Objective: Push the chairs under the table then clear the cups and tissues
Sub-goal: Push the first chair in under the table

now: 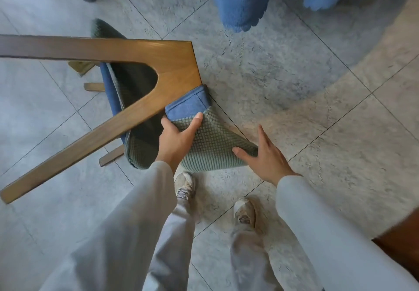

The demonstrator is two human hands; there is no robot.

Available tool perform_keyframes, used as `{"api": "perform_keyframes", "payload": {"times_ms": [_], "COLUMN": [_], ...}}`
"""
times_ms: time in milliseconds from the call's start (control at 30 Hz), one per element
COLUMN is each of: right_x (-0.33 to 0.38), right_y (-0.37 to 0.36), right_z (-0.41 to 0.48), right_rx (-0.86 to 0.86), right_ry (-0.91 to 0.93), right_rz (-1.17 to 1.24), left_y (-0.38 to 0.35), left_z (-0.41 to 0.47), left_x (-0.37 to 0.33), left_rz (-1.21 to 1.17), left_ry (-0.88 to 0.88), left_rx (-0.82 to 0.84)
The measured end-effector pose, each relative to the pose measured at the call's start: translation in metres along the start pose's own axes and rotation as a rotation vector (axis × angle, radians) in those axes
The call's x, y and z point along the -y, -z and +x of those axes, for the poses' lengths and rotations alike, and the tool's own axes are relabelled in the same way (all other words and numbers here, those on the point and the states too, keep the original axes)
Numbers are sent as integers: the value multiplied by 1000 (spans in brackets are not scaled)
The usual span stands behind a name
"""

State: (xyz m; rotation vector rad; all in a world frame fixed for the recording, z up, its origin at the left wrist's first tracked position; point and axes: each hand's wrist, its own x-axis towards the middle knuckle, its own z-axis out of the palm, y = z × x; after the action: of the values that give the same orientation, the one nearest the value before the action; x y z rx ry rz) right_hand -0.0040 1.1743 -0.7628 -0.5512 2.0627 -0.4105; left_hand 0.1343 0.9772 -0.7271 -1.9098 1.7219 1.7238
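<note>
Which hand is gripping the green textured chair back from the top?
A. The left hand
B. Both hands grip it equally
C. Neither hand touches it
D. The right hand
A. The left hand curls over the top edge of the green chair back, while the right hand lies open and flat against its side, fingers spread.

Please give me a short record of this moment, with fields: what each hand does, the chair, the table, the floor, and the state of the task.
left hand: left hand grips the top of the chair back, thumb on the green cover
right hand: right hand open, palm against the right end of the chair back
chair: chair with green waffle-weave cover over blue upholstery, seat partly under the table
table: wooden table frame, seen from above
floor: grey tiled floor
task state: chair being pushed in; no cups or tissues in view
</note>
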Motion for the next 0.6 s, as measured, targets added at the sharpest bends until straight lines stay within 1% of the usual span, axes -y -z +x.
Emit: {"api": "perform_keyframes", "payload": {"times_ms": [67, 100, 200, 367, 433, 600], "right_x": [-12, -17, -28, -26, -28, -35], "right_y": [-4, -5, -9, -8, -11, -6], "right_z": [7, 9, 16, 22, 20, 6], "right_rx": [44, 56, 35, -52, -85, -92], "right_ry": [-15, 5, 109, 179, 199, 198], "right_rz": [60, 61, -30, -259, -286, -341], "left_y": [-6, -8, -11, -8, -10, -18], "left_z": [6, 7, 8, 9, 8, 1], "left_x": [7, 10, 14, 6, 9, 8], "left_rz": [-79, -109, -183, -175, -170, -186], "left_ry": [-2, -6, -13, -11, -25, -45], "left_rx": [-25, -36, -74, -70, -81, -67]}}
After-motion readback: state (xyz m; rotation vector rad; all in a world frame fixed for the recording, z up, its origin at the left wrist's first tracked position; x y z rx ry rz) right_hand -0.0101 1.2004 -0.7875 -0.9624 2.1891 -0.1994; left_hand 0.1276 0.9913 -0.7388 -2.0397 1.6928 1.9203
